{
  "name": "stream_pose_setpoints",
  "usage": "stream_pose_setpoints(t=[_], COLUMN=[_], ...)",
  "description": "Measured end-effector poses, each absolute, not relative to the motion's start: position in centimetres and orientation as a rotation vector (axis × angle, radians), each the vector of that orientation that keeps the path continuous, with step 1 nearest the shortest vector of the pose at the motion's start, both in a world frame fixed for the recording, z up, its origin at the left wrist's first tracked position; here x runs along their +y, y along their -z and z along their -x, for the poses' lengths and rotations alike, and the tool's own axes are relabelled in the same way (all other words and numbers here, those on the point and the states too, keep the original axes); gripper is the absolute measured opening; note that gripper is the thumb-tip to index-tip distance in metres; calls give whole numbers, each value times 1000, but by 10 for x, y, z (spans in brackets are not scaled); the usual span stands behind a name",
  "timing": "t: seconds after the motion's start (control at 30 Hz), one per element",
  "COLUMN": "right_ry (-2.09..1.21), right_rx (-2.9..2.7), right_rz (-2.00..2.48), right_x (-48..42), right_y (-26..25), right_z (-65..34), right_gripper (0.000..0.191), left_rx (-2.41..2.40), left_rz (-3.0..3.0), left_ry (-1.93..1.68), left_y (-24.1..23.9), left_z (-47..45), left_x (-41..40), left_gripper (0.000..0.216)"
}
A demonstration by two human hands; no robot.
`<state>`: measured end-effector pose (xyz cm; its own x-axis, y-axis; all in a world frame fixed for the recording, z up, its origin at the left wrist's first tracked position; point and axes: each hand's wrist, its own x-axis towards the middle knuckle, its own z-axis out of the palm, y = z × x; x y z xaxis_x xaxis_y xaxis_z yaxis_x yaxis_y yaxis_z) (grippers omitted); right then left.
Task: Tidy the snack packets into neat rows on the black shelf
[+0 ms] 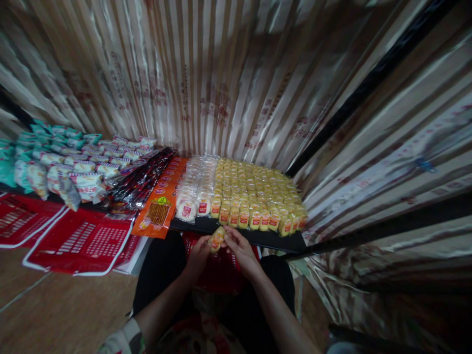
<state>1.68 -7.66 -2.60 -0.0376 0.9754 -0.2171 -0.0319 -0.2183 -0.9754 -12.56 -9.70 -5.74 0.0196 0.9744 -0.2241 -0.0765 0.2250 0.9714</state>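
Between my two hands is a small yellow snack packet (217, 239) in clear wrap with a red and white label. My left hand (199, 251) grips its left side, and my right hand (238, 245) pinches its upper right end. Just beyond them, rows of matching yellow snack packets (258, 191) stand tightly packed on a black shelf (269, 239). To their left are white round crackers in clear wrap (193, 189). Below my hands, between my knees, sits a red basket (217, 273).
Orange snack bags (158, 206), dark red-black packets (143, 179), white striped packets (86, 182) and teal packets (25, 147) line the shelf leftward. More red baskets (83, 241) lie below at left. A striped curtain (221, 73) hangs behind, with black poles (354, 98) at right.
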Motion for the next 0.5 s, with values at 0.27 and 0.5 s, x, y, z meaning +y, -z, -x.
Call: stream_pose_setpoints(t=[0.27, 0.5], right_ry=[-1263, -989], right_rx=[-1131, -1268], right_rz=[1328, 1402], right_x=[-64, -54], right_y=[36, 39], right_z=[-13, -11], right_gripper=[41, 45], left_rx=[1459, 1563], left_rz=[-1347, -1419], left_ry=[-1068, -1185], left_y=[56, 63], left_z=[126, 118], left_x=[-87, -70], left_gripper=[30, 32])
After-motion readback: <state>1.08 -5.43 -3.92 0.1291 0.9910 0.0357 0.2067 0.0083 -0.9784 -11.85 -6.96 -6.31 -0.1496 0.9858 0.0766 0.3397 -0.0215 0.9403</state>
